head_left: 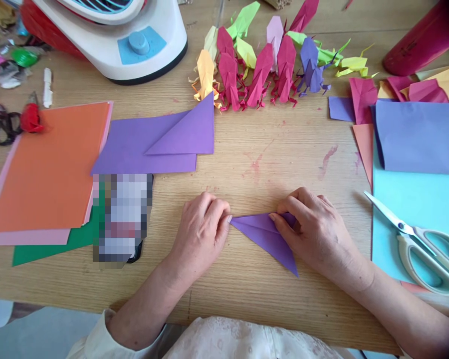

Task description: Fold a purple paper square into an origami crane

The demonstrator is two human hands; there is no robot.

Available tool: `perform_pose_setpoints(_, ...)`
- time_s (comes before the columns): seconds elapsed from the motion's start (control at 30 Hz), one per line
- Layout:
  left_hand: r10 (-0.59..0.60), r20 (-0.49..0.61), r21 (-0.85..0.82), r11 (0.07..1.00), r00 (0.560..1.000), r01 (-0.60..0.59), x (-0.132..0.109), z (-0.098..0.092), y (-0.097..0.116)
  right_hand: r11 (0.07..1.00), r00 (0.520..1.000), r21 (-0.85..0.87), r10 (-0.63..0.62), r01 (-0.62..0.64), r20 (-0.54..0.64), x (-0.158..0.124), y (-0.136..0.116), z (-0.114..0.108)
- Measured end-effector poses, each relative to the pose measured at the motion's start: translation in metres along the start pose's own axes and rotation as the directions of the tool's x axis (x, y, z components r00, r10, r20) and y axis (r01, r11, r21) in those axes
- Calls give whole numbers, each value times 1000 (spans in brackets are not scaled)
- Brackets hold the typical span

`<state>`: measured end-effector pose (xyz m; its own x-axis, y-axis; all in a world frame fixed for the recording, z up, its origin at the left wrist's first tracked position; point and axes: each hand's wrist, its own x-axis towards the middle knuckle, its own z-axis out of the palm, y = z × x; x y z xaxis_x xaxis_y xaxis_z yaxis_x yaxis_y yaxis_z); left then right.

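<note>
A small folded purple paper [266,239] lies on the wooden table [247,149] in front of me, shaped like a pointed triangle. My left hand [202,229] has its fingers curled and pinches the paper's left tip. My right hand [314,229] presses down on the paper's upper right part, fingers bent over the fold.
A larger folded purple sheet [153,144] lies behind. Orange, pink and green sheets [48,164] are stacked left beside a blurred item [121,217]. Several folded paper figures [262,65] stand at the back. Scissors [422,244] rest on light blue paper [407,209] right. A white appliance [127,40] sits back left.
</note>
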<state>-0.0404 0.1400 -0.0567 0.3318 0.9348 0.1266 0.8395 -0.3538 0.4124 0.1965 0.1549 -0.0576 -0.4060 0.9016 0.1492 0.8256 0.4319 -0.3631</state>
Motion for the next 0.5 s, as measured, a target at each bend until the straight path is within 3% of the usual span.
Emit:
perform_pose_setpoints(0.13,132,-75,1,991,988,-132,-8,-6,5,1000,1000,4,-15,15,-4,0,1,0)
perform_pose_setpoints(0.27,358,62,98,927,932,-363,-21,-4,19,999,999,9,-31,31,-11,0,1,0)
perform_pose_setpoints(0.37,377,200,139,903,904,-407,-29,2,28,999,999,11,-34,34,-8,0,1,0)
perform_pose_setpoints(0.5,341,283,172,901,896,-398,-35,6,32,999,1000,9,-31,31,-3,0,2,0)
